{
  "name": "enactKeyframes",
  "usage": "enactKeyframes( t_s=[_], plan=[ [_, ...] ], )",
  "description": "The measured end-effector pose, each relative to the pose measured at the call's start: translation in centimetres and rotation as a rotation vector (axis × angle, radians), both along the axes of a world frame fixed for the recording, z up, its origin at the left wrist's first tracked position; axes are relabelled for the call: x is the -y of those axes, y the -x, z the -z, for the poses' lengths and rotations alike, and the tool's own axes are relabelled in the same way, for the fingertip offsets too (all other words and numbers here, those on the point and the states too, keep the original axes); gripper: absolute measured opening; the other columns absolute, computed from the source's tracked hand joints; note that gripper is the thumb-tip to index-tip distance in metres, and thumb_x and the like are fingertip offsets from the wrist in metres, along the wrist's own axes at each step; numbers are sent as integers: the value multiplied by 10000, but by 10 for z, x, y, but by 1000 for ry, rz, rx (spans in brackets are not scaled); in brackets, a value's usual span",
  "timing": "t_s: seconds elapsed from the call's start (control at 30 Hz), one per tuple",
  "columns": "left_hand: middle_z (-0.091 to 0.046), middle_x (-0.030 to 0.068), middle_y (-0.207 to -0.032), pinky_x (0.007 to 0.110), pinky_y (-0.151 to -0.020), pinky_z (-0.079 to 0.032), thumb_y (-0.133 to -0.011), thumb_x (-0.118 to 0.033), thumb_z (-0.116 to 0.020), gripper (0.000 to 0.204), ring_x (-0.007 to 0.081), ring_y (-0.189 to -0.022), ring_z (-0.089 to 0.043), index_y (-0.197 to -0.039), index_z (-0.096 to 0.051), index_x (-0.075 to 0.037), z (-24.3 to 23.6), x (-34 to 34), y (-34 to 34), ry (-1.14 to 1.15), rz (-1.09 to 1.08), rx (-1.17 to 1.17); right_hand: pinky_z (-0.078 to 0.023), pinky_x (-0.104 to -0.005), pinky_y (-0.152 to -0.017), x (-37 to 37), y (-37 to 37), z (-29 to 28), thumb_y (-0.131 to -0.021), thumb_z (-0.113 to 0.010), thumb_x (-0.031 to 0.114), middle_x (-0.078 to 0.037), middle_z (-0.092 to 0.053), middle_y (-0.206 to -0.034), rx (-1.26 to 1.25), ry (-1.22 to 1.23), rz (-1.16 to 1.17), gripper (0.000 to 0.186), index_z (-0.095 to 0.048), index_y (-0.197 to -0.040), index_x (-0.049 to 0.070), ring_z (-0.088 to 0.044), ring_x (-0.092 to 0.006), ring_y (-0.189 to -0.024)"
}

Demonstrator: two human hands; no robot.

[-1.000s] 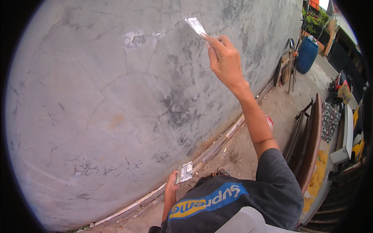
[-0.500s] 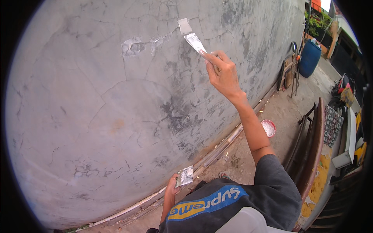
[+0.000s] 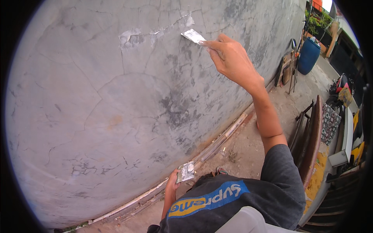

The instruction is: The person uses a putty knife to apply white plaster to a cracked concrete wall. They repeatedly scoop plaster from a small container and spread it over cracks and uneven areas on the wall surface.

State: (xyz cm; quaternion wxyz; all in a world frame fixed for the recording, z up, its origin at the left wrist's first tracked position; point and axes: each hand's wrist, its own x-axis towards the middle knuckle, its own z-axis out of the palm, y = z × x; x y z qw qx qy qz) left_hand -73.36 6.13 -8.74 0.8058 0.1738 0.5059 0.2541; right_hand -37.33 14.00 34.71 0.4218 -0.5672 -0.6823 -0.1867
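The right hand point(image 3: 235, 64) is raised before the grey wall point(image 3: 97, 155), its thumb and fingers pinched narrowly on the handle end of a putty knife point(image 3: 193, 36). The knife's blade, smeared white, points up and to the left, just below a small pale patch of filler point(image 3: 189, 20) on a crack; whether its edge touches the wall cannot be told. Farther left along the same crack lie 2 rough whitish spots, the bigger of them a chipped patch point(image 3: 132, 38). The left hand point(image 3: 171, 184) is low, near the foot of the wall, closed on the edge of a flat plate point(image 3: 185, 172) whose face carries white and grey smears. The writing that stands out is on the dark grey shirt point(image 3: 279, 171): 1 printed word in large rounded letters, upside down in this view, set on a slanting band point(image 3: 210, 200) that is blue toward the right and yellow toward the left. The letters are pale on the blue part and dark on the yellow. Along the wall's base runs a pipe point(image 3: 223, 139). Off to the right stand a blue barrel point(image 3: 309, 56), a brown bench point(image 3: 311, 143) and, just beside it, a patterned cushion point(image 3: 330, 124) with rounded squares.
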Motion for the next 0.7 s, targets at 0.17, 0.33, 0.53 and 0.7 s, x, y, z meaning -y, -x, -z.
enactKeyframes(
  t_s=[0.17,0.33,0.53,0.7],
  plan=[
    [-683,126,-965,361,-772,-549,-859,-223,-496,336,239,-825,-674,-1079,-602,7,-13,-7,-3,31,56,58,-383,-342,-553,-8,-10,-16,-883,-585,56,-106,-525,-735,-47,-163,22,252,-684,-1115,66,-450,-211,-569],
    [-681,136,-967,359,-775,-548,-856,-209,-496,347,250,-825,-674,-1091,-598,24,-15,-6,-8,38,-16,14,-366,-327,-508,-19,-8,3,-903,-581,82,-93,-530,-715,-37,-179,15,244,-669,-1129,49,-417,-166,-508],
    [-678,135,-990,370,-809,-542,-858,-220,-469,347,254,-860,-670,-1077,-602,13,-1,3,2,26,7,-45,-430,-267,-518,19,-20,-2,-945,-558,169,-75,-606,-766,-776,254,-535,305,-631,-1206,31,-512,-114,-527],
    [-680,135,-974,366,-803,-539,-858,-209,-479,333,246,-843,-669,-1066,-604,19,14,-1,5,46,-25,45,-396,-219,-465,-17,-22,21,-959,-552,152,-16,-565,-749,-755,-112,-422,314,-607,-1246,37,-490,-49,-533]
  ],
)
